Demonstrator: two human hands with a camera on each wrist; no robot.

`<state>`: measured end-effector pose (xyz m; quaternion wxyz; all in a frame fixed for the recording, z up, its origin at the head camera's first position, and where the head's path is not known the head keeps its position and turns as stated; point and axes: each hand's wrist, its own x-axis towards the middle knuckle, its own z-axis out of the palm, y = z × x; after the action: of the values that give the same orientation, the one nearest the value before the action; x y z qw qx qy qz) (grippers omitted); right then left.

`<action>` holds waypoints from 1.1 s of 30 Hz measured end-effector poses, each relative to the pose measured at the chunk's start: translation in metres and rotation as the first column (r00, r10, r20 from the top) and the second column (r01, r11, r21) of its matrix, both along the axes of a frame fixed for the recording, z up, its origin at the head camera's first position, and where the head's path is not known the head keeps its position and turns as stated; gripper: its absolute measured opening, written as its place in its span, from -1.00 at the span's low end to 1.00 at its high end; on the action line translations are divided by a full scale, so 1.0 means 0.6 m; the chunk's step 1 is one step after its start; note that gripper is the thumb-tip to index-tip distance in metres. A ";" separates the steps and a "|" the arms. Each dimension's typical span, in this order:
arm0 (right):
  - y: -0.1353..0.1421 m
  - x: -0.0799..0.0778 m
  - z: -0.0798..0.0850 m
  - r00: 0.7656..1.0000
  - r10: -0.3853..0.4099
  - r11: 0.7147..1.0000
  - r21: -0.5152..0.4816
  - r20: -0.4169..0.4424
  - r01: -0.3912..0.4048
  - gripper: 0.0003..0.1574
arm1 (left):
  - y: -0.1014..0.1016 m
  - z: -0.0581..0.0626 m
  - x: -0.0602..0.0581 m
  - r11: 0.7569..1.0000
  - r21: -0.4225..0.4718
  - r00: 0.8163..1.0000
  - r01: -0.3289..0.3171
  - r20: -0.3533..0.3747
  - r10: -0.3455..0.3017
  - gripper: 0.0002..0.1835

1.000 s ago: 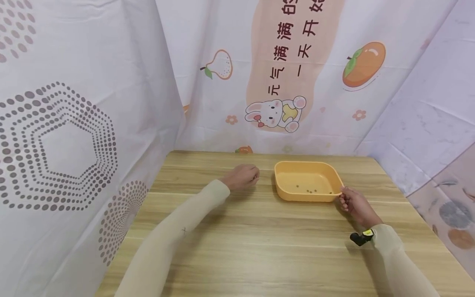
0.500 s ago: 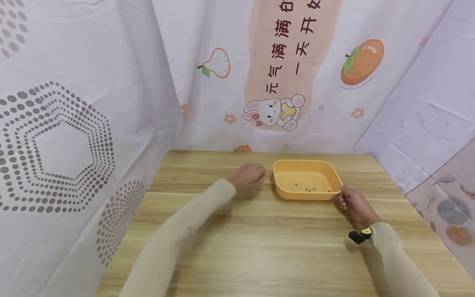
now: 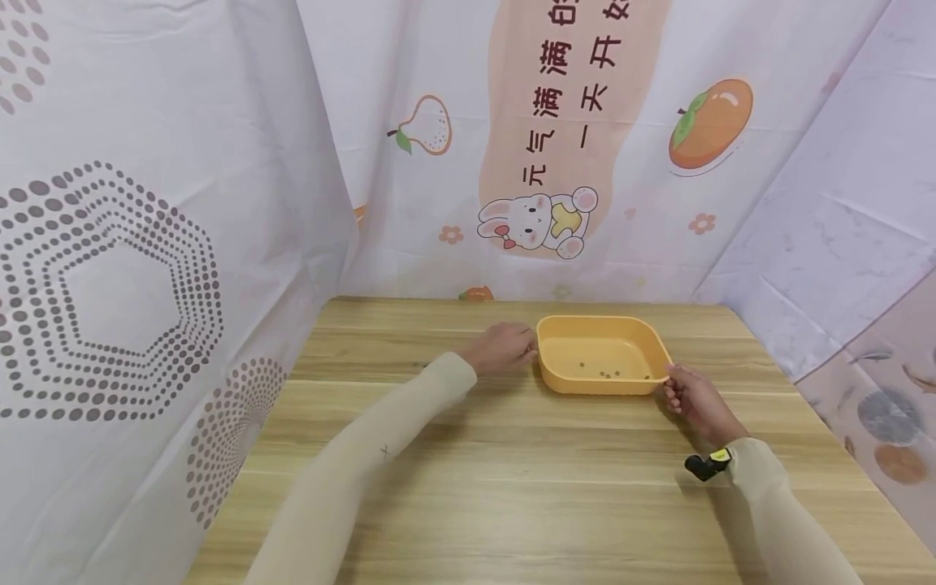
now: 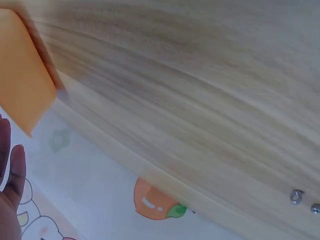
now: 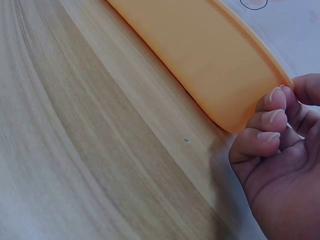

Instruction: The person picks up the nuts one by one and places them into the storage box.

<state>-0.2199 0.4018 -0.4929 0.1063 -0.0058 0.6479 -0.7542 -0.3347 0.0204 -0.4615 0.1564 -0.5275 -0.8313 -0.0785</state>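
Observation:
A yellow-orange plastic tray (image 3: 594,388) sits at the back of the table, with several small metal pieces (image 3: 605,374) inside it. My right hand (image 3: 698,400) pinches the tray's near right corner between thumb and fingers; the right wrist view shows the curled fingers (image 5: 270,117) against the rim. At the left wall of the tray, my left hand (image 3: 503,348) has its fingertips right at the rim. In the left wrist view only part of that hand shows, with fairly straight fingers (image 4: 17,172) just below the tray's end (image 4: 25,75) and nothing seen between them.
Left of the tray, behind the left forearm, small nut-like metal pieces (image 4: 296,196) lie on the wooden table (image 3: 504,487). Printed cloth (image 3: 409,203) hangs along the table's back edge and both sides. A black wrist device (image 3: 708,466) sits at the right cuff.
My left hand has moved right, from apart from the tray to its left rim, uncovering small pieces behind the forearm. The right hand stays at the tray's corner. The head view shifts slightly.

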 end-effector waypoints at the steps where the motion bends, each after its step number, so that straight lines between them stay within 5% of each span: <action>1: 0.000 0.000 0.001 1.000 0.000 1.000 0.000 -0.001 0.000 -0.63 | 0.003 -0.001 0.001 1.000 0.002 1.000 -0.003 0.002 0.003 -0.87; 17: 0.007 -0.004 -0.013 1.000 -0.018 0.999 0.029 -0.014 0.019 -0.64 | 0.034 0.006 0.021 0.999 -0.038 1.000 0.009 0.011 -0.008 -0.83; 33: 0.008 -0.007 -0.018 1.000 -0.026 1.000 0.009 0.003 0.026 -0.62 | 0.033 -0.008 0.016 0.999 -0.005 0.999 0.035 -0.034 -0.035 -0.82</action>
<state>-0.2241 0.4063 -0.5034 0.0976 0.0040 0.6510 -0.7528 -0.3252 0.0402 -0.4660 0.1680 -0.5437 -0.8193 -0.0703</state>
